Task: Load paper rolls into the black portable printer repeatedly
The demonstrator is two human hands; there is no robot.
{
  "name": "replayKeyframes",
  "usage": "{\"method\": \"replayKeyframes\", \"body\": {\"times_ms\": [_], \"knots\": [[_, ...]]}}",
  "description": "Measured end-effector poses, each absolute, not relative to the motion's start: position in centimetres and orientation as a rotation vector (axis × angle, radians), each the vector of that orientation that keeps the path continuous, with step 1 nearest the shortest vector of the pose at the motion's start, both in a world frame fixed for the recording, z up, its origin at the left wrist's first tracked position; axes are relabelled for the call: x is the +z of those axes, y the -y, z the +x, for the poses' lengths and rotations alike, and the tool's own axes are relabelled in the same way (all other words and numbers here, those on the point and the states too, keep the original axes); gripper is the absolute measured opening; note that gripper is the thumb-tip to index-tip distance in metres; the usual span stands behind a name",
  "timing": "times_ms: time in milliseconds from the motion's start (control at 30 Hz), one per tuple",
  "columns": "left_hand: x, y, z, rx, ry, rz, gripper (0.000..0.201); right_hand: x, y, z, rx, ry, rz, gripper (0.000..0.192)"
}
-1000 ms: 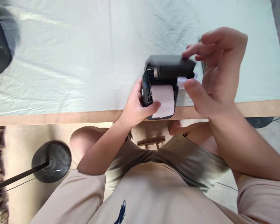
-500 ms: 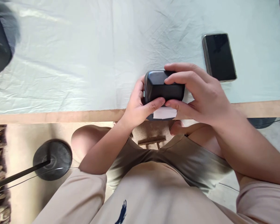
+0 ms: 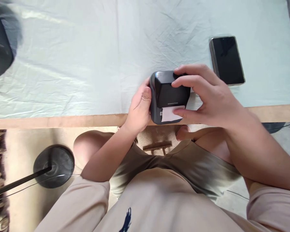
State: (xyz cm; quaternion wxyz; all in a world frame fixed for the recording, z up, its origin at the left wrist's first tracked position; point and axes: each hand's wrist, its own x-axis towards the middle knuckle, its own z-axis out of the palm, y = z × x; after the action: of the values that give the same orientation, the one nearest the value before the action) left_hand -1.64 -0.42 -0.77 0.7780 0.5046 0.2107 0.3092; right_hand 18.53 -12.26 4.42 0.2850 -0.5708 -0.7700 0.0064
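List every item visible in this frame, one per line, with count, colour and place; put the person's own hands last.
Small boxy plastic label printer: one, black, at the table's near edge, between both hands.
Paper strip: one, white, sticking out of the printer's front slot.
Flat rectangular smartphone: one, black, screen dark, lying on the cloth right of the printer.
Wrinkled table cloth: one, pale green, covering the tabletop.
Wooden table edge: one, light brown, along the near side.
Round stand base: one, black, on the floor at left.
Left hand: one, gripping the printer's left side.
Right hand: one, fingers over the printer's top, thumb by the paper.
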Motion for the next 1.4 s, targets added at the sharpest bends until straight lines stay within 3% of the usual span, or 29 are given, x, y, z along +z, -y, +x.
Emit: {"method": "replayKeyframes", "body": {"times_ms": [133, 300, 600, 700, 833, 933, 1067, 1200, 1300, 1400], "knots": [[-0.9, 0.2, -1.4, 0.702, -0.454, 1.107, 0.052, 4.5, 12.3, 18.6, 0.052, 2.042, -1.537, 0.057], [-1.1, 0.2, -1.2, 0.713, -0.455, 1.123, 0.055, 4.3, 12.1, 19.0, -0.138, 1.948, -1.42, 0.055], [-0.5, 0.5, -1.4, 0.708, -0.468, 1.036, 0.043, 4.6, 12.3, 18.8, -0.095, 2.006, -1.532, 0.052], [-0.2, 0.6, -1.4, 0.683, -0.493, 1.02, 0.048, 4.6, 12.1, 18.5, -0.252, 1.927, -1.524, 0.05], [-0.8, 0.4, -1.4, 0.632, -0.434, 1.028, 0.057, 4.9, 12.0, 17.4, -0.433, 1.706, -1.498, 0.023], [-1.2, 0.2, -1.4, 0.622, -0.404, 1.077, 0.062, 5.2, 12.0, 16.5, -0.357, 1.489, -1.496, 0.01], [-1.0, 0.2, -1.5, 0.588, -0.426, 1.094, 0.065, 4.8, 12.0, 16.5, -0.198, 1.474, -1.419, 0.017], [-1.2, 0.1, -1.5, 0.604, -0.397, 1.124, 0.065, 4.3, 12.1, 16.9, -0.379, 1.772, -1.548, 0.011], [-2.0, -0.2, -1.4, 0.622, -0.348, 1.182, 0.067, 5.0, 12.2, 16.3, -0.422, 1.909, -1.831, 0.021], [-2.4, -0.6, -1.4, 0.626, -0.313, 1.217, 0.068, 6.6, 11.9, 15.2, -0.158, 1.957, -2.172, 0.034]]}}
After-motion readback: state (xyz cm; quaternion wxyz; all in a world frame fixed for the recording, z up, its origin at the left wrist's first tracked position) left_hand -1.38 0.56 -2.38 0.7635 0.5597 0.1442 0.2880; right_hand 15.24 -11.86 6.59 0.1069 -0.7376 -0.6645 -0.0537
